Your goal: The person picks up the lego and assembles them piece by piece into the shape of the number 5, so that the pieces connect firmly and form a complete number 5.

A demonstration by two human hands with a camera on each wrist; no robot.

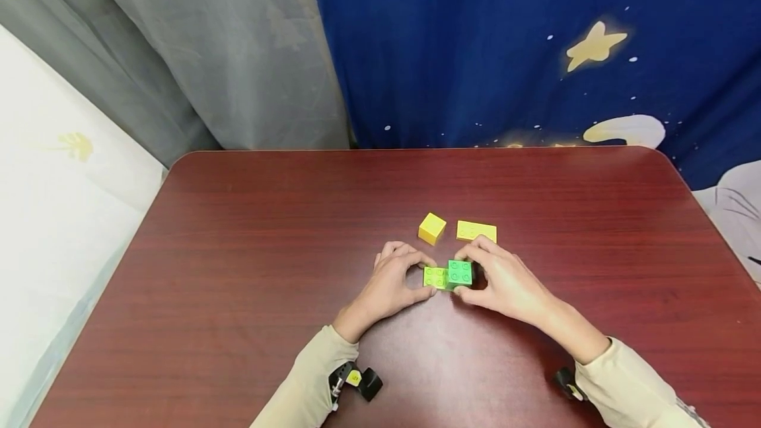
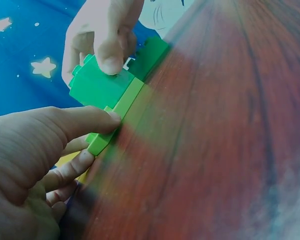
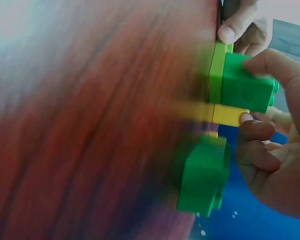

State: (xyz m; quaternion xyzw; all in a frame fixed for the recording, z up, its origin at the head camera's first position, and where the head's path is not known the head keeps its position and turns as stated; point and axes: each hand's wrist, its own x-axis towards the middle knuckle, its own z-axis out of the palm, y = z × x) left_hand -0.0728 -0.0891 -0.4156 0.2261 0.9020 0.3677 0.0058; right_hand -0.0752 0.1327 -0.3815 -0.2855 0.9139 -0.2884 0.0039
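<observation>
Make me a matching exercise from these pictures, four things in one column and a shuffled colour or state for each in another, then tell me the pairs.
Things:
1. Left hand
2. Right hand
3. Table
4. Starry curtain

Colours and states:
A. Deep blue
B. Pinching the green block
C. Reddish brown
D. Pinching the light green block

Pairs: 1-D, 2-B, 3-C, 4-A

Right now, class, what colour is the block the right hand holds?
The block is green, best seen in the left wrist view.
</observation>
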